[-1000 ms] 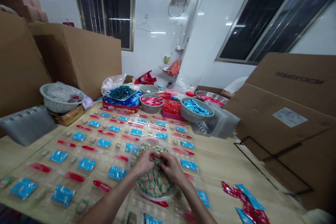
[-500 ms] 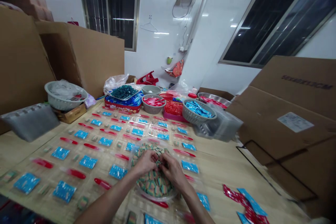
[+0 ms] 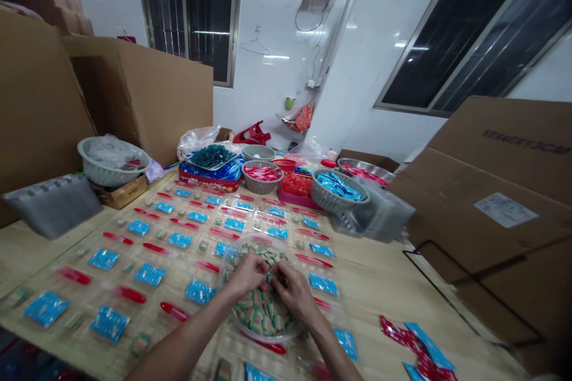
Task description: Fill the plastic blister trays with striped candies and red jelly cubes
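My left hand (image 3: 247,274) and my right hand (image 3: 292,289) meet over a clear round bowl (image 3: 239,328) full of small striped packets (image 3: 264,312). Both hands have their fingers curled and pinched together on one of those small packets between them. The bowl stands on rows of clear plastic trays (image 3: 179,250) that hold blue packets (image 3: 150,274), red sticks (image 3: 129,294) and small pieces. My forearms come in from the bottom edge.
At the back of the table stand mesh baskets with blue packets (image 3: 336,189) and red items (image 3: 261,175), a white basket (image 3: 111,161) at left, and a grey tray stack (image 3: 56,205). Large cardboard boxes (image 3: 500,190) flank both sides. Loose red and blue packets (image 3: 420,348) lie at right.
The view has shifted slightly. My hands stay together over the bowl, fingers working on a small packet, with little other movement.
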`<action>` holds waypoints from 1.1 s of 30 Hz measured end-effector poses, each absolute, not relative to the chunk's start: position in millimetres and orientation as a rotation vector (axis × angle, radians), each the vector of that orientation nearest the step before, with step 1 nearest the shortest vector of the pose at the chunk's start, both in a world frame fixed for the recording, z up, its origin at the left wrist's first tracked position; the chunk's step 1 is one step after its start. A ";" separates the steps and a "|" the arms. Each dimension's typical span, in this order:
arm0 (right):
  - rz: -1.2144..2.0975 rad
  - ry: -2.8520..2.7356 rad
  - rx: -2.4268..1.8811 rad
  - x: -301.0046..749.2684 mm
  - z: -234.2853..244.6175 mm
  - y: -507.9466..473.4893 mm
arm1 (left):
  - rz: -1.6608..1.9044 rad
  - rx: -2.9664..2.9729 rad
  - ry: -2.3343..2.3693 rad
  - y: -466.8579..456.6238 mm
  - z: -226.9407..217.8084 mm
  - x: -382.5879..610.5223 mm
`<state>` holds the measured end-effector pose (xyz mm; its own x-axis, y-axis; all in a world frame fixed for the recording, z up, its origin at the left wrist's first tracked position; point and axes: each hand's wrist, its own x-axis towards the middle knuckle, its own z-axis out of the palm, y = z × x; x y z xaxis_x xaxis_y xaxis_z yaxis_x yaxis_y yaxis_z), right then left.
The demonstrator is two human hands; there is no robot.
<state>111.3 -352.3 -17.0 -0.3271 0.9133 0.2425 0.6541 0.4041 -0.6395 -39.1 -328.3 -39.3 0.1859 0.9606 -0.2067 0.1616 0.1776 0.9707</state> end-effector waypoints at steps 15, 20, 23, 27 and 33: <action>1.051 -1.740 -1.198 116.0 -12.5 -344.3 | 0.892 1.094 1.222 -327.7 -28.6 -47.4; 1.344 -1.462 -1.178 106.5 -18.1 -343.4 | 0.958 1.053 1.087 -330.8 -26.5 -44.1; 1.442 -1.265 -1.126 106.5 -21.8 -342.7 | 0.993 1.013 1.015 -331.0 -24.2 -45.7; 1.463 -1.191 -1.091 108.8 -21.1 -342.3 | 1.023 0.976 0.934 -331.6 -22.8 -46.5; 1.383 -1.261 -1.124 110.7 -23.5 -341.2 | 1.026 1.140 0.921 -332.5 -24.7 -44.5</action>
